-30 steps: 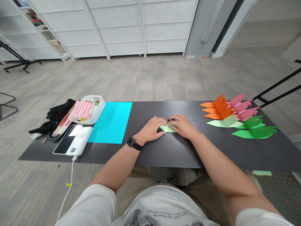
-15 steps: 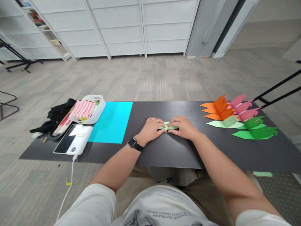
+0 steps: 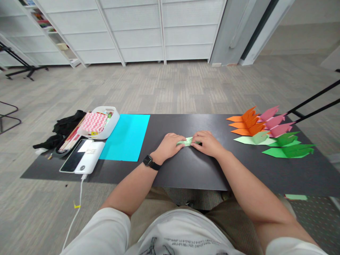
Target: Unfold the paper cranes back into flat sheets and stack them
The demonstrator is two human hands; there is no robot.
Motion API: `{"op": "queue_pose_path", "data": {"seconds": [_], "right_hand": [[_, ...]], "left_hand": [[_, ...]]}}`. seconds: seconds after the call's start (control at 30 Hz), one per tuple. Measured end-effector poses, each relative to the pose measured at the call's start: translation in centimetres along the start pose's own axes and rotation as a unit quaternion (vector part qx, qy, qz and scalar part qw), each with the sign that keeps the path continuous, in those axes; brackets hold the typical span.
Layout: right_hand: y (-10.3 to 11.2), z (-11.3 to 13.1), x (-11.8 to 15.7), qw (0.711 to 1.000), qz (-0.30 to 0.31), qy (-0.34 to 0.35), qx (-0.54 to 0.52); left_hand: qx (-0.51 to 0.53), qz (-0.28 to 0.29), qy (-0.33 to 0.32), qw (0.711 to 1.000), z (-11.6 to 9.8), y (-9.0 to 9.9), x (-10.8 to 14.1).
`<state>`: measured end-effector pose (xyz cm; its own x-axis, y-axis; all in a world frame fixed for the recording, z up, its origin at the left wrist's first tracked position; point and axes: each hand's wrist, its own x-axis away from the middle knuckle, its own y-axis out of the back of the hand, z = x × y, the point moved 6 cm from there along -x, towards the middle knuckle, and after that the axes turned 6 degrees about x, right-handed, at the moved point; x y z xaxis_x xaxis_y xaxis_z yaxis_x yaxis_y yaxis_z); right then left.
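Note:
A narrow folded piece of light green paper [image 3: 188,141] lies at the middle of the dark table [image 3: 170,173]. My left hand [image 3: 171,145] is closed on its left end, thumb below and fingers above. On its right end my right hand [image 3: 206,142] pinches the paper in the same way. Only the strip between the two hands shows; both ends are hidden under the fingers. A black watch [image 3: 151,162] sits on my left wrist.
At the right stand several folded paper birds: orange [image 3: 245,122], pink [image 3: 275,120], pale green [image 3: 256,138] and green [image 3: 289,150]. Leftward lie a bright blue sheet [image 3: 127,138], a white basket [image 3: 113,124], a phone [image 3: 75,157], a cabled white power bank [image 3: 90,158] and black cloth [image 3: 69,122].
My left thumb has shifted slightly away from the right one, and more of the green paper shows between my hands. Both hands stay on the paper.

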<state>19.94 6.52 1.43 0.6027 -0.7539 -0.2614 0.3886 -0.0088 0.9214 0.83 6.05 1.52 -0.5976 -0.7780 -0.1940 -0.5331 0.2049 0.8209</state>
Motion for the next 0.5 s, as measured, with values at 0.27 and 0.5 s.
{"op": "queue_pose_path", "data": {"seconds": [0.27,0.5], "right_hand": [[-0.21,0.07,-0.27,0.999,0.009,-0.031,0.023],[-0.45,0.16,-0.45,0.998,0.007,-0.050,0.047]], "left_hand": [[0.006,0.002,-0.011,1.000,-0.19,0.08,0.02],[0.014,0.000,-0.030,0.999,-0.07,0.11,0.10]]}}
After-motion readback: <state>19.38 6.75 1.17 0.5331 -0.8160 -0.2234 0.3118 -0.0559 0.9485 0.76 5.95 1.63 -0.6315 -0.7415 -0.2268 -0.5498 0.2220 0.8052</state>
